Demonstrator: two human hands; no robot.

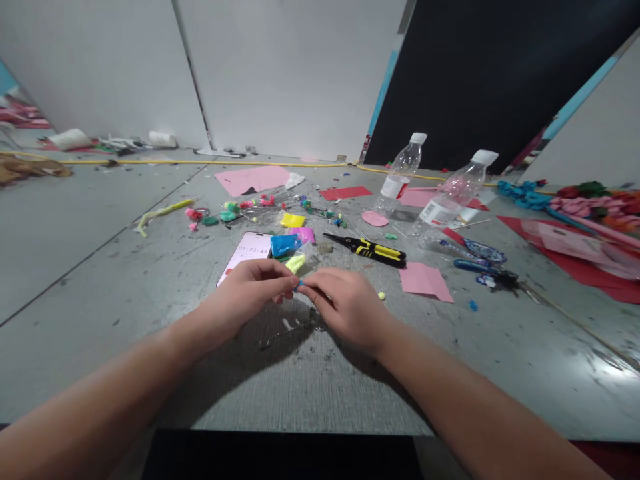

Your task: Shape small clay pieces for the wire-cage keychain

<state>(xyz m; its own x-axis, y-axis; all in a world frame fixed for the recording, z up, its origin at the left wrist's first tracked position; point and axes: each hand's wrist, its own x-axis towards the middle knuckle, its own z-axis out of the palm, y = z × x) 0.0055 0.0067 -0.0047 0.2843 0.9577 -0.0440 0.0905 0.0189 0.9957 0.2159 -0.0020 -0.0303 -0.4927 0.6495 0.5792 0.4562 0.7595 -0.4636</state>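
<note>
Between my fingertips, at the middle of the table, is a small piece of blue clay (301, 284). My left hand (253, 287) pinches it from one side, and my right hand (345, 297) pinches it from the other; most of it is hidden by the fingers. Just beyond the hands lie soft clay packets: blue (286, 245), pink (303, 234), yellow (293, 221) and a pale yellow one (296, 263). A phone (249, 248) showing a running time lies flat by my left hand. Black-and-yellow pliers (373, 251) rest beyond my right hand.
Two clear plastic bottles (403, 170) stand at the back right, one nearer. Pink paper (425, 281) and red paper (345, 193) lie about. A bead-like colourful string (250, 203) sits farther back. Blue-handled pliers (477, 267) and ruffled flowers (600, 207) are on the right.
</note>
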